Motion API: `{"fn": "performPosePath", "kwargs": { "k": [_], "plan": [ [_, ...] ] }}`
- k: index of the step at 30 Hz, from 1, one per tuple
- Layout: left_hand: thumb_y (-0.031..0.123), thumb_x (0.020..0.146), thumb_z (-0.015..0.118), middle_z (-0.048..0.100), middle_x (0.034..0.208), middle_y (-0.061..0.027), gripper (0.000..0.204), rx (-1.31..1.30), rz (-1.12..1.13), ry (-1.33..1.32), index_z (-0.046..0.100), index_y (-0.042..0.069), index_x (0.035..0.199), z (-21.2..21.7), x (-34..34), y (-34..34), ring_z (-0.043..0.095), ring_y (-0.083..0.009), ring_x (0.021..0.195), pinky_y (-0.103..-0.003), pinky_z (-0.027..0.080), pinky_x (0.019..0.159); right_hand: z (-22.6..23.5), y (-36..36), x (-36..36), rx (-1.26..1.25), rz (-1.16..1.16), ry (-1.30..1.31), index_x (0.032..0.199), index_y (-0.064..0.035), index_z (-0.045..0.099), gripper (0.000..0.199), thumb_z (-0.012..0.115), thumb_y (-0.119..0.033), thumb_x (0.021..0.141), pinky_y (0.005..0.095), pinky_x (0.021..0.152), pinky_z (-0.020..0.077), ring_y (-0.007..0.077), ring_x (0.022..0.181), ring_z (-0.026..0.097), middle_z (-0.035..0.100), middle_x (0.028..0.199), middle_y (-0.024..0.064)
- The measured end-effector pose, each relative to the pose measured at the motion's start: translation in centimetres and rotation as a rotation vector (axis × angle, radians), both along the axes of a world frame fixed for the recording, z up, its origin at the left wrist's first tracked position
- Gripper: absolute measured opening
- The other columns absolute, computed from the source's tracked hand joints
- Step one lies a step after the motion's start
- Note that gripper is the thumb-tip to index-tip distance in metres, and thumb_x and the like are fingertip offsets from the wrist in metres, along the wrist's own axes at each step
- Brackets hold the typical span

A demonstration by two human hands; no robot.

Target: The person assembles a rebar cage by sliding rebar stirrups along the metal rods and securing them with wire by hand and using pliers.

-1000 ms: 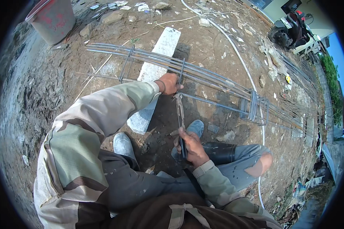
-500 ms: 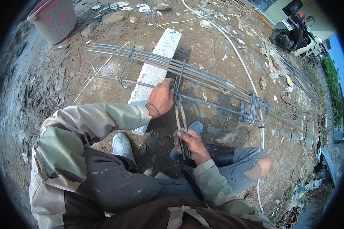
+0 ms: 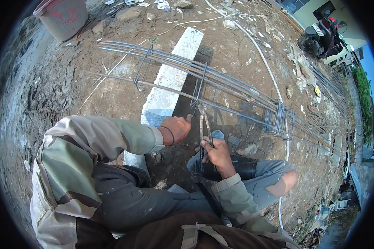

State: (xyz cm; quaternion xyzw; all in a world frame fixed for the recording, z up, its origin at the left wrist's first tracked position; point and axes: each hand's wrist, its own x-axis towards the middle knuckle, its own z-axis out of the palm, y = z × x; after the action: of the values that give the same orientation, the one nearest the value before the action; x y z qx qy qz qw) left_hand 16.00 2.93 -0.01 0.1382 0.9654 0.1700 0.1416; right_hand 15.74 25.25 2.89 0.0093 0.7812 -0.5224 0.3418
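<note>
A long cage of steel bars (image 3: 237, 89) lies across the dirt, resting on a white concrete block (image 3: 170, 83). Square wire stirrups ring the bars, one (image 3: 199, 87) right in front of me and a bunch of several (image 3: 280, 120) to the right. My right hand (image 3: 216, 153) grips the handles of long metal pincers (image 3: 204, 124), whose jaws reach up to the near bar at the stirrup. My left hand (image 3: 178, 128), a dark band on its wrist, is closed just left of the pincers' jaws, below the near bar; what it pinches is too small to see.
A pinkish bucket (image 3: 62, 16) stands at the far left. A white hose (image 3: 257, 54) curves across the ground behind the cage. A parked motorbike (image 3: 320, 37) is at the far right. Stones and scraps litter the dirt. My knees and shoes are below the bars.
My left hand has come down from the bars toward me and sits lower beside the pincers. The right hand with the pincers has stayed at the same joint.
</note>
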Motion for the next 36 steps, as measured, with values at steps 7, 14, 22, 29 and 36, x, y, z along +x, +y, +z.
{"fn": "performPosePath", "kwargs": {
  "k": [7,14,22,29,36],
  "plan": [
    [0.019,0.091,0.058,0.072,0.096,-0.0258,0.044,-0.014,-0.110,0.060,0.061,-0.011,0.123,-1.1,-1.1,0.4,0.074,-0.0381,0.087,-0.047,0.060,0.070,2.7,1.1,-3.3,0.545,0.350,0.275,0.096,-0.0016,0.070,0.031,0.066,-0.032,0.097,0.0491,0.076,0.0537,0.0391,0.075,0.071,0.071,0.085,0.0240],
    [0.017,0.095,0.056,0.072,0.108,-0.0245,0.033,0.022,-0.076,0.015,0.065,-0.008,0.114,0.6,-0.4,-0.2,0.073,-0.0381,0.100,-0.045,0.060,0.080,4.4,0.6,-3.9,0.718,0.556,0.526,0.101,0.0031,0.069,0.034,0.064,-0.030,0.097,0.0551,0.084,0.0503,0.0505,0.094,0.066,0.070,0.095,0.0298],
    [0.018,0.093,0.059,0.072,0.111,-0.0240,0.032,0.057,-0.031,-0.038,0.067,-0.006,0.113,0.8,-0.5,0.2,0.072,-0.0365,0.103,-0.045,0.060,0.083,2.9,0.0,-4.3,0.596,0.493,0.296,0.085,0.0055,0.062,0.043,0.061,-0.035,0.101,0.0481,0.062,0.0525,0.0382,0.069,0.070,0.067,0.076,0.0265],
    [0.035,0.099,0.056,0.070,0.117,-0.0240,0.054,0.264,0.044,-0.199,0.056,-0.006,0.134,-1.5,-1.4,0.4,0.067,-0.0398,0.113,-0.048,0.054,0.095,2.3,-0.3,-3.8,0.253,0.211,-0.103,0.078,-0.0035,0.055,0.043,0.067,-0.038,0.100,0.0380,0.040,0.0437,0.0182,0.040,0.053,0.056,0.058,0.0069],
    [0.049,0.095,0.071,0.065,0.133,-0.0133,0.052,1.500,0.714,-0.885,0.062,0.003,0.118,-1.9,-3.7,2.2,0.060,-0.0284,0.126,-0.047,0.049,0.103,-0.3,-1.4,-0.7,-0.751,-0.118,-0.861,0.084,-0.0101,0.054,0.032,0.068,-0.035,0.099,0.0270,0.038,0.0334,0.0113,0.039,0.045,0.049,0.057,0.0004]
  ]
}}
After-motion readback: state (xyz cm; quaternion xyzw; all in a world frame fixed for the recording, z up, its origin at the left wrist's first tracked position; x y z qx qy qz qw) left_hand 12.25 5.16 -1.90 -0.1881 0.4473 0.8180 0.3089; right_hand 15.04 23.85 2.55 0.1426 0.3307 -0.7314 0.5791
